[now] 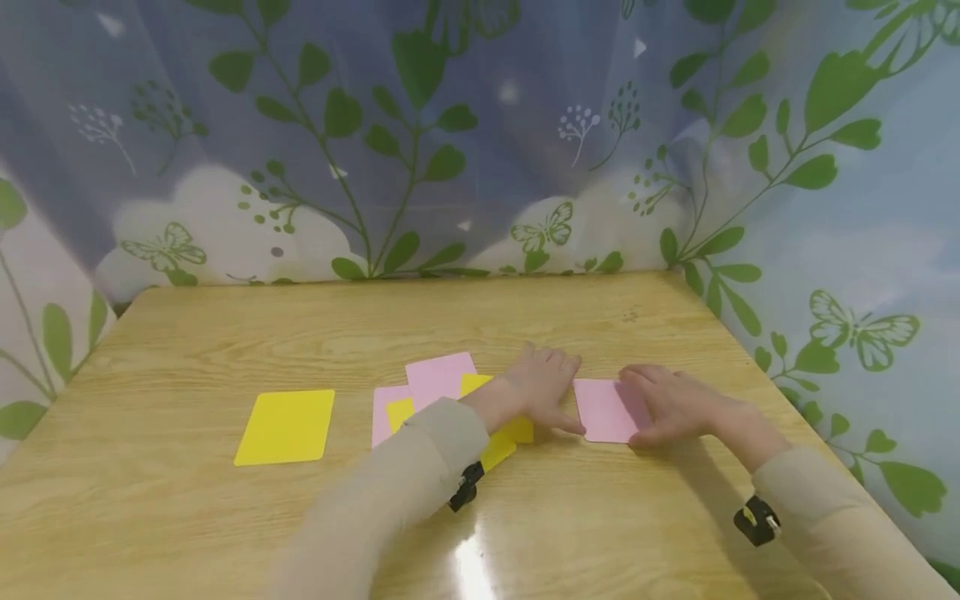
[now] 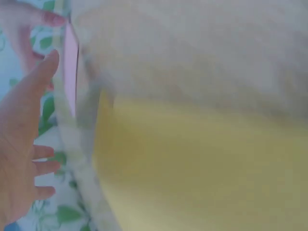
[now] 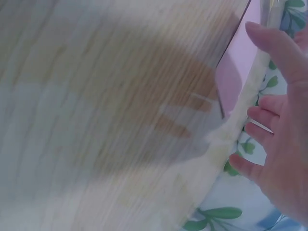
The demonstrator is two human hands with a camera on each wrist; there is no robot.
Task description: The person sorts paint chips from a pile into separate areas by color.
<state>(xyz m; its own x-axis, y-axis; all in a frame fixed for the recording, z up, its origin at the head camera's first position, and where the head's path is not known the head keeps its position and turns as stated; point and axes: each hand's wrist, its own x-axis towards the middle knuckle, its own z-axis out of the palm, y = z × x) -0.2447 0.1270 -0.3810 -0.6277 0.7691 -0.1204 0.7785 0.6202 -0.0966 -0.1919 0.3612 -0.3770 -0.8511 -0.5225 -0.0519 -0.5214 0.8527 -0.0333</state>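
Note:
A pink square card (image 1: 603, 412) lies on the wooden table between the two hands. My left hand (image 1: 538, 387) is at its left edge, fingers extended and the thumb tip close to the near left corner. On the opposite side, my right hand (image 1: 673, 406) overlaps the card's right edge, with thumb and fingers spread apart. In the right wrist view, the fingers of the right hand (image 3: 284, 115) are loosely bent, the thumb over the pink card (image 3: 236, 77). Beneath the left forearm lie overlapping yellow cards (image 1: 521, 431) and pink cards (image 1: 441, 375), partly hidden by the sleeve.
A single yellow card (image 1: 287, 427) lies apart on the left of the table (image 1: 375, 325). A leaf-patterned curtain (image 1: 480, 167) hangs behind the table and along its sides. Each wrist carries a small black device (image 1: 757, 521).

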